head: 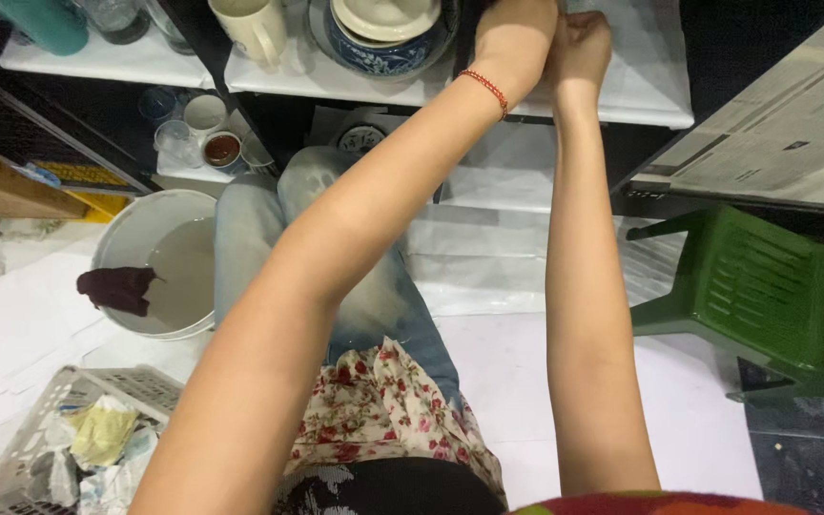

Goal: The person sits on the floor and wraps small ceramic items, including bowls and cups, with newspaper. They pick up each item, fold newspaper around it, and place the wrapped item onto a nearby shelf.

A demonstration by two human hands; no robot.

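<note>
Reaching up together, the left hand (pixel 512 38) and the right hand (pixel 579 43) meet at the white shelf (pixel 650 91), pressed close to each other near the top edge of the view. Both look curled into loose fists, but what they grip, if anything, cannot be told, since the fingers are turned away. The left wrist wears a red bracelet (pixel 484 88). Just left of the hands on the same shelf sits a blue-and-white bowl (pixel 379 52) with a pale lid or dish resting in it, and a cream mug (pixel 255 29) beside that. Lower down, a white bucket (pixel 135 229) holds murky grey water, with a dark cloth (pixel 118 289) draped over its rim. A grey basket (pixel 30 448) contains crumpled rags. A green chair (pixel 765 296) stands at the right.
</note>
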